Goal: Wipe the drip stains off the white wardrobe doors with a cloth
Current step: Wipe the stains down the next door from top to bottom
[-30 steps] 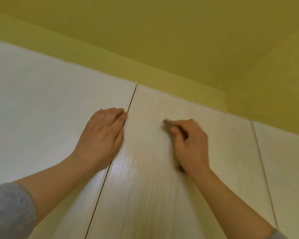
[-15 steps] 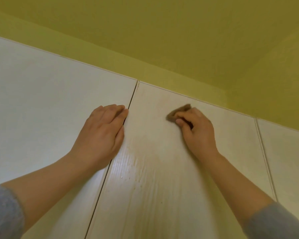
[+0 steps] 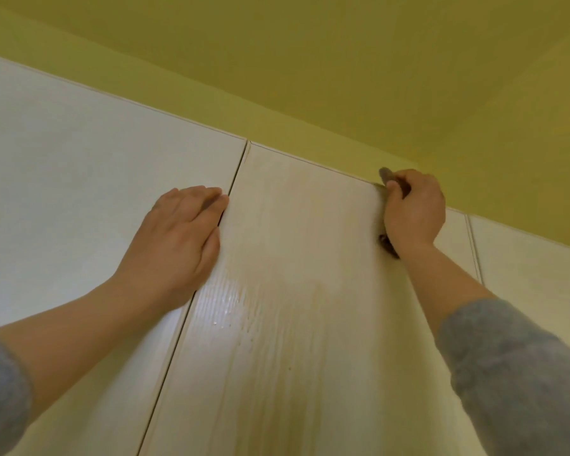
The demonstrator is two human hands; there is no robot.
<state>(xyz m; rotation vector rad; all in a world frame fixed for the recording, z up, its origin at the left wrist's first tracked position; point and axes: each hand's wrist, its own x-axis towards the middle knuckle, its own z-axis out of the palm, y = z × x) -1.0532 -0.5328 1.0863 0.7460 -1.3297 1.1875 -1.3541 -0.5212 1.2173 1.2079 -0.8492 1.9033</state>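
The right hand (image 3: 413, 213) is curled round a small dark brown cloth (image 3: 386, 175) and presses it against the top right part of the middle wardrobe door (image 3: 293, 251), right at the door's upper edge where it meets the yellow wall (image 3: 310, 136). Most of the cloth is hidden under the palm and fingers. One end pokes out above the fingertips and another bit shows below the heel of the hand, beside the wrist. The left hand (image 3: 178, 238) lies flat with straight, closed fingers on the left door (image 3: 79, 192), holding nothing, its fingertips reaching the seam between that door and the middle one. Wet streaks and small droplets (image 3: 231, 311) glisten on the middle door below the left hand, well apart from the cloth. A third door (image 3: 524, 268) stands to the right, and grey sleeves (image 3: 514, 373) cover both forearms.
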